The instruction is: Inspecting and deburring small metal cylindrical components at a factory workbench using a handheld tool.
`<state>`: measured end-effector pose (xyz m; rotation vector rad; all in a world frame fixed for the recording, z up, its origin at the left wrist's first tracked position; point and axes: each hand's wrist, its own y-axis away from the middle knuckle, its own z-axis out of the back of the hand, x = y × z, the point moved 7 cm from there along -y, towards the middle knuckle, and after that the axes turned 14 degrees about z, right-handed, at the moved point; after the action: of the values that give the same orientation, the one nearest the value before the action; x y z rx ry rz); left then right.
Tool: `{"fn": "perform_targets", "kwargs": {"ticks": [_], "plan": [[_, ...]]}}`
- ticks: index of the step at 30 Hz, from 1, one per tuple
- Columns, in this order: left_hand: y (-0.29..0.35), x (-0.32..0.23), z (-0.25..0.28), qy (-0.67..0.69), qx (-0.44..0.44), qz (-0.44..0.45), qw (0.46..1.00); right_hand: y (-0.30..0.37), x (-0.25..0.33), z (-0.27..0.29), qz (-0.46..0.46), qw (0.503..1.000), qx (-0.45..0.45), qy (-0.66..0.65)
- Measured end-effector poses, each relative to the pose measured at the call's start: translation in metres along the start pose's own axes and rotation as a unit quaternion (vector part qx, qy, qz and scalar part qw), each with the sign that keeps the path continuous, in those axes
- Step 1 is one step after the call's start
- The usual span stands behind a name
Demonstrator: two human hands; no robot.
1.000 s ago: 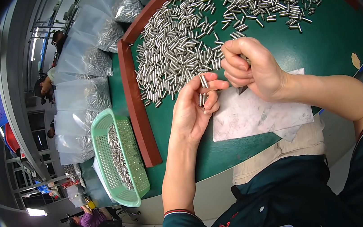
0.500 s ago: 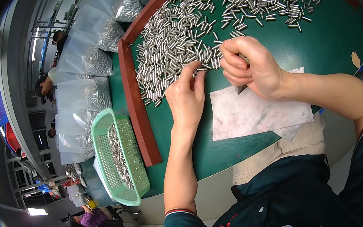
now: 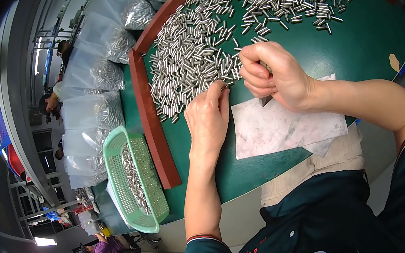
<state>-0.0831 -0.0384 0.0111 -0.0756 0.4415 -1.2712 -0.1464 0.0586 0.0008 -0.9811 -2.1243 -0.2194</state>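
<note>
A wide pile of small silver metal cylinders [image 3: 203, 50] covers the green table top [image 3: 369, 40]. My left hand [image 3: 207, 118] lies palm down, its fingertips touching the near edge of the pile. My right hand [image 3: 272, 75] is curled shut just to the right, gripping a small dark tool [image 3: 265, 100] whose tip points down at a white sheet of paper [image 3: 283, 126]. Whether the right hand also holds a cylinder is hidden by the fingers.
A red-brown wooden rim [image 3: 150, 118] borders the table on the left. A green plastic basket [image 3: 133, 180] with several cylinders hangs beside it. Clear bags of cylinders [image 3: 93, 104] are stacked further left. Other people [image 3: 50, 102] sit in the background.
My left hand, earlier raised with a few cylinders between its fingers, has turned palm down and reached forward onto the pile's edge. The right hand has stayed in place.
</note>
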Motion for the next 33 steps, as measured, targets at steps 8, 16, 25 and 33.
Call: {"fn": "perform_targets", "kwargs": {"ticks": [8, 16, 25, 33], "plan": [[0.0, -0.006, 0.005, 0.046, 0.021, 0.017, 0.999, -0.001, 0.0, 0.002, 0.002, 1.0, -0.007, 0.005], [-0.001, -0.008, -0.005, 0.008, 0.033, 0.016, 0.999, -0.001, 0.0, 0.001, 0.0, 1.0, -0.008, 0.009], [-0.001, -0.007, -0.002, -0.024, 0.039, 0.037, 0.998, -0.001, -0.001, 0.0, 0.0, 1.0, -0.007, 0.007], [0.013, -0.021, 0.002, 0.15, 0.164, 0.105, 0.969, -0.002, -0.002, 0.003, -0.005, 1.0, -0.011, 0.007]]}}
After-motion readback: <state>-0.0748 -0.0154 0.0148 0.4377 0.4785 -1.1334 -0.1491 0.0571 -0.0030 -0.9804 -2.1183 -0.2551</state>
